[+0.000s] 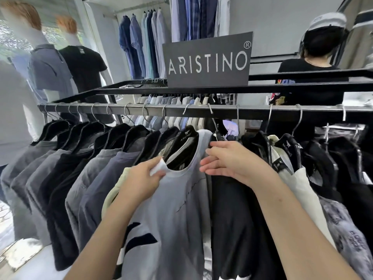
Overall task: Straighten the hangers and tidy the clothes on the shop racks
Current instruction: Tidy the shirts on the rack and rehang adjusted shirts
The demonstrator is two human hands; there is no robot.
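A light blue-grey T-shirt (181, 199) hangs on a black hanger (186, 138) from the black rack rail (252, 113). My left hand (145, 174) pinches its collar, with the white neck label between the fingers. My right hand (230, 160) lies on the shoulder of the black shirt (242, 219) just to the right, fingers curled over the fabric near its hanger. Grey, navy and black shirts (80, 174) hang in a tight row to the left, with black and white ones to the right.
A dark brand sign (207, 61) stands on the rack's upper frame. Behind it another person in a black top (310, 69) faces away. Two mannequins (60, 63) stand at the left, and shirts hang on a wall rail (141, 43) at the back.
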